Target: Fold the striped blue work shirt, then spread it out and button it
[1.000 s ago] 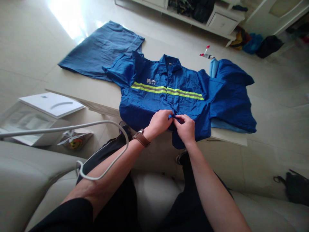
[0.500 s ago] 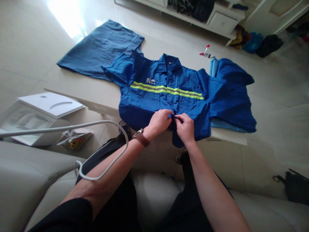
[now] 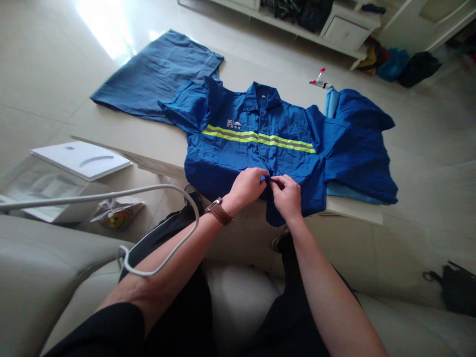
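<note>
Lying on table [image 3: 119, 126], beyond and left of left grip [image 3: 246, 187]: dull-blue cloth [image 3: 159, 74]. Left grip closed, pinching front of blue jacket [image 3: 225, 154], spread beyond. Right grip [image 3: 287, 198] beside it, same pinch. Light-blue cloth [image 3: 330, 104] farther right.

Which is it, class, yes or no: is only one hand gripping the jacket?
No, the left hand and right hand both pinch the jacket.

I've got a black sleeve [image 3: 102, 329] on the left arm [image 3: 139, 290], plus a watch [image 3: 219, 211]: brown strap [image 3: 223, 215], silvery case [image 3: 213, 204]. Black trousers [image 3: 292, 302], thin pale stripe [image 3: 148, 236] down the left leg [image 3: 180, 320]. Right shoe [image 3: 275, 244] dark, mostly hidden from me.
</note>
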A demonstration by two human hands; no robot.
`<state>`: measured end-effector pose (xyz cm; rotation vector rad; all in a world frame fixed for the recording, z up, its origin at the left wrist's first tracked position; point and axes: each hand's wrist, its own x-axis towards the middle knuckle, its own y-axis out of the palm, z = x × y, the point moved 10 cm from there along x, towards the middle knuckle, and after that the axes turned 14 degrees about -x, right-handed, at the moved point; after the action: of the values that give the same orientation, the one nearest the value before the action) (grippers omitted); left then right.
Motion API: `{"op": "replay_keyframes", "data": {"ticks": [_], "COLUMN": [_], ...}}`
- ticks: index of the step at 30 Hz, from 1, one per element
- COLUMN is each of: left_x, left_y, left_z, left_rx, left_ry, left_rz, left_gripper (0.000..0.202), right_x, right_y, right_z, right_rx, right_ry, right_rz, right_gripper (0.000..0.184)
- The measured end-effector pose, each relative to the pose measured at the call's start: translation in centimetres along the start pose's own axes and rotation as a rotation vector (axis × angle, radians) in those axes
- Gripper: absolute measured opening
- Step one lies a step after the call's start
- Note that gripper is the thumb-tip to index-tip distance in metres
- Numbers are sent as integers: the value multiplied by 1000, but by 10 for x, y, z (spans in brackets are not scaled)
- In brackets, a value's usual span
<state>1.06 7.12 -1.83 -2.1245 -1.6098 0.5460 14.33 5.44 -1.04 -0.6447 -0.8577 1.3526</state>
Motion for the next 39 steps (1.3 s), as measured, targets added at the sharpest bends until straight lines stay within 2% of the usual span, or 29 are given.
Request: {"op": "replay_keyframes", "data": {"ticks": [23,34,39], "left_x": [-1,1,1], "left_y": [-1,0,1], "left_z": [-1,-1,-4], "left_rx": [13,10,8], "left_ry": [0,19,25], "left_rz": [4,22,41], "left_gripper": [34,34,33], "right_x": [-1,-4,-3], "right_y": [3,1,-3], "right_z": [-2,-8,-15], "right_rx": [2,-38,-47], "right_ry": [-16,51,137], "right_rz": [8,-4,-30], "right_gripper": [19,17,17]}}
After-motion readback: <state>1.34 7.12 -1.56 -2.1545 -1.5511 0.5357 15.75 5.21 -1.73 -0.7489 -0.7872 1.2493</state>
